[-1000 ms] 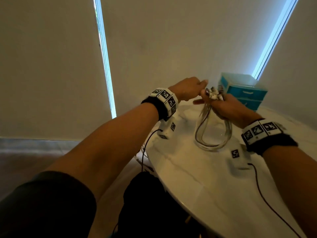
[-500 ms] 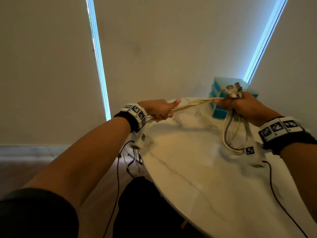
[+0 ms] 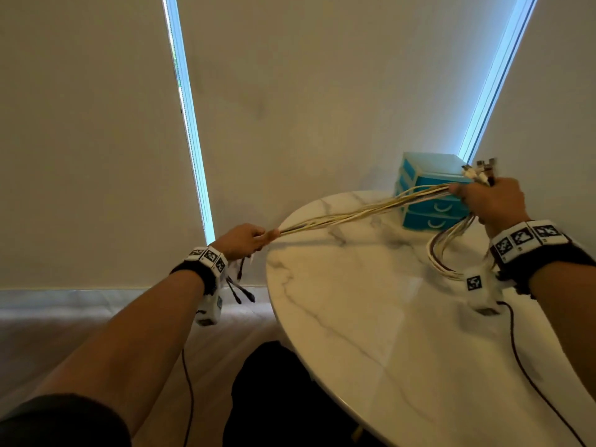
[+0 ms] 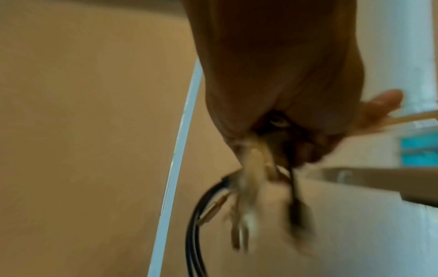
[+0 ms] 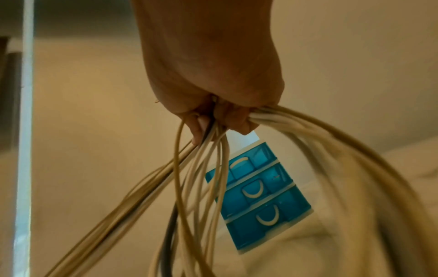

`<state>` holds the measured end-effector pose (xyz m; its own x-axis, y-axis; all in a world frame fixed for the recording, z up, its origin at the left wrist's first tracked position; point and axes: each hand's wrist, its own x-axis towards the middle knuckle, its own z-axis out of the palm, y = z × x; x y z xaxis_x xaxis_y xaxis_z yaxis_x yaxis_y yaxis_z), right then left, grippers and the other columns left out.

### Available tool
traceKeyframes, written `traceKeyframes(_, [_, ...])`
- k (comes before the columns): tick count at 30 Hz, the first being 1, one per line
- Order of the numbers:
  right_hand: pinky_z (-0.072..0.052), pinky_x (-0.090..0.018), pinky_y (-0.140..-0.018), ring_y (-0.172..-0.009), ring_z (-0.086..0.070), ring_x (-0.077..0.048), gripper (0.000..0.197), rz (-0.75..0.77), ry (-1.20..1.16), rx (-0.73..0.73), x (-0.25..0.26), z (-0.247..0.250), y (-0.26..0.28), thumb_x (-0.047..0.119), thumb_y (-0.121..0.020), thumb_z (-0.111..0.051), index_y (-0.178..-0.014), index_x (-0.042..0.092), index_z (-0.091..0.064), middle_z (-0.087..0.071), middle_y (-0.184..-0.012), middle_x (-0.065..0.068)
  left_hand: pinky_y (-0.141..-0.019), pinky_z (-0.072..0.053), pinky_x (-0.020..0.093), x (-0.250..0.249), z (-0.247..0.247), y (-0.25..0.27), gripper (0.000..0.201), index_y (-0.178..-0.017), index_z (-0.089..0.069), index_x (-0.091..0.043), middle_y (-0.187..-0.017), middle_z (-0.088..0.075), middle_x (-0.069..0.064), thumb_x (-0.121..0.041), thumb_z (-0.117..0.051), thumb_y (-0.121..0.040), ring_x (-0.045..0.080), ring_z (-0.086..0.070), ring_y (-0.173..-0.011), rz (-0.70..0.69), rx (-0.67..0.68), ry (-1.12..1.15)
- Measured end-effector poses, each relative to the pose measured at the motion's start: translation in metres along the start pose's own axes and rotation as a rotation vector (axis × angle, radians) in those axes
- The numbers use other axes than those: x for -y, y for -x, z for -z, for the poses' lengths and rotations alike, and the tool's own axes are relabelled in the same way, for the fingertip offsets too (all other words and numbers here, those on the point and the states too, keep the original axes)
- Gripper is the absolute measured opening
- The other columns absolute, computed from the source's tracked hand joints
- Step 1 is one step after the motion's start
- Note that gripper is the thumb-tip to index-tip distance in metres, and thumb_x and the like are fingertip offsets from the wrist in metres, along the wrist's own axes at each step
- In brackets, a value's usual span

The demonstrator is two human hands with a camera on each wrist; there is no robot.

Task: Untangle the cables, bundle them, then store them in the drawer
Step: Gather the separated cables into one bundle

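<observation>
A bundle of pale cables (image 3: pixel 358 211) stretches taut over the white marble table (image 3: pixel 387 333) between my two hands. My left hand (image 3: pixel 248 238) grips one end past the table's left edge, with plug ends (image 3: pixel 242 287) dangling below the fist (image 4: pixel 279 116). My right hand (image 3: pixel 487 201) holds the other end raised in front of the teal drawer unit (image 3: pixel 429 204), connectors (image 3: pixel 480 171) sticking up above the fist. A loop of the cables (image 3: pixel 442 253) hangs under that hand. In the right wrist view the fingers (image 5: pixel 213 120) curl round the cables (image 5: pixel 201 168), and the drawers (image 5: pixel 258 198) look closed.
The drawer unit stands at the table's far edge near the wall. Pale blinds (image 3: pixel 290 91) with bright gaps fill the background. Black sensor leads (image 3: pixel 529 366) run from both wristbands, one across the table's right side. The floor (image 3: pixel 48 333) lies to the left.
My hands have drawn apart: the left moved left and down off the table's edge, the right moved right and up, pulling the looped cables out into a long taut strand.
</observation>
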<state>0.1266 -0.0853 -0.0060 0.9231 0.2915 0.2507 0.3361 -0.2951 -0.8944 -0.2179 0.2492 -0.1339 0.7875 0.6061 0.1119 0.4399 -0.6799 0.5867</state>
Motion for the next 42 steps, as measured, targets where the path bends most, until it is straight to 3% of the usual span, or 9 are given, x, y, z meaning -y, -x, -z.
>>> traceKeyframes(4, [-0.062,-0.053,-0.095,-0.105,-0.073,-0.035,0.063,-0.009,0.019,-0.035,0.007,-0.009,0.009,0.050,-0.071,-0.085,-0.119,0.010,-0.077,-0.077,-0.110,-0.014,-0.061,-0.040,0.038,-0.003,0.008,-0.011,0.059,-0.088,-0.048,-0.018,-0.071,-0.056,0.000,-0.073,-0.029,-0.101,0.025,-0.055,-0.065,-0.090,-0.245,-0.391])
traceKeyframes(8, [-0.054,-0.035,-0.071,-0.084,-0.069,-0.024,0.024,0.151,-0.028,0.126,0.025,-0.023,0.035,0.037,-0.091,-0.083,-0.103,0.016,-0.079,-0.072,-0.084,-0.001,-0.091,-0.044,0.050,0.021,0.033,-0.034,0.035,-0.114,-0.053,-0.014,-0.111,-0.063,0.015,-0.047,-0.041,-0.111,0.040,-0.061,-0.107,0.015,-0.356,-0.544])
traceKeyframes(11, [-0.053,-0.037,-0.079,-0.088,-0.069,-0.019,0.021,0.338,0.078,0.389,0.041,-0.055,0.065,0.041,-0.096,-0.080,-0.090,0.021,-0.078,-0.076,-0.088,-0.004,-0.120,-0.031,0.050,0.038,0.038,-0.041,0.063,-0.156,-0.032,-0.013,-0.155,-0.041,0.021,-0.037,-0.057,-0.103,0.041,-0.039,-0.144,0.431,-0.143,-0.673])
traceKeyframes(15, [-0.053,-0.037,-0.076,-0.083,-0.070,-0.022,0.035,0.401,0.342,0.643,0.043,-0.096,0.083,0.049,-0.092,-0.081,-0.096,0.014,-0.079,-0.076,-0.086,-0.008,-0.118,-0.039,0.051,-0.004,0.042,-0.038,0.098,-0.168,-0.008,-0.010,-0.163,-0.034,0.025,-0.023,-0.070,-0.094,0.043,-0.041,-0.147,0.382,0.134,-0.482])
traceKeyframes(22, [-0.059,-0.046,-0.088,-0.092,-0.074,-0.030,0.031,0.339,0.447,0.680,0.037,-0.107,0.082,0.045,-0.090,-0.083,-0.094,0.014,-0.079,-0.079,-0.092,-0.011,-0.119,-0.040,0.042,-0.129,0.025,-0.034,0.036,-0.145,-0.057,-0.016,-0.147,-0.059,0.004,-0.020,-0.048,-0.110,0.022,-0.054,-0.137,-0.173,0.070,0.178])
traceKeyframes(26, [-0.059,-0.045,-0.089,-0.093,-0.074,-0.031,0.030,0.329,0.475,0.678,0.036,-0.102,0.083,0.042,-0.091,-0.083,-0.096,0.013,-0.079,-0.078,-0.092,-0.011,-0.113,-0.042,0.043,-0.192,-0.009,-0.029,0.077,-0.133,-0.066,-0.027,-0.131,-0.072,0.000,-0.074,-0.013,-0.104,0.017,-0.063,-0.125,-0.185,0.139,0.348])
traceKeyframes(31, [-0.053,-0.029,-0.072,-0.077,-0.065,-0.017,0.027,0.329,0.468,0.688,0.027,-0.076,0.077,0.041,-0.093,-0.083,-0.095,0.014,-0.080,-0.076,-0.088,-0.009,-0.077,-0.055,0.036,-0.194,-0.046,-0.027,0.110,-0.075,-0.073,-0.010,-0.062,-0.065,0.007,-0.082,0.007,-0.096,0.022,-0.063,-0.060,-0.071,0.231,0.165])
traceKeyframes(34, [-0.052,-0.026,-0.073,-0.080,-0.068,-0.011,0.037,0.246,0.367,0.694,0.016,-0.062,0.076,0.053,-0.086,-0.086,-0.092,0.016,-0.083,-0.080,-0.090,-0.002,-0.051,-0.042,0.026,-0.193,-0.056,-0.031,0.089,-0.073,-0.061,-0.014,-0.068,-0.058,0.006,-0.083,-0.012,-0.099,0.022,-0.050,-0.056,-0.036,0.183,0.090])
traceKeyframes(42, [-0.030,-0.021,-0.040,-0.043,-0.032,-0.007,0.018,-0.228,-0.895,0.256,-0.002,0.015,0.024,0.035,-0.106,-0.065,-0.093,0.022,-0.066,-0.046,-0.060,0.007,-0.089,-0.046,0.039,-0.119,0.066,-0.069,0.076,-0.096,-0.071,-0.012,-0.107,-0.071,0.015,-0.076,-0.030,-0.100,0.029,-0.063,-0.091,0.129,-0.075,0.005])
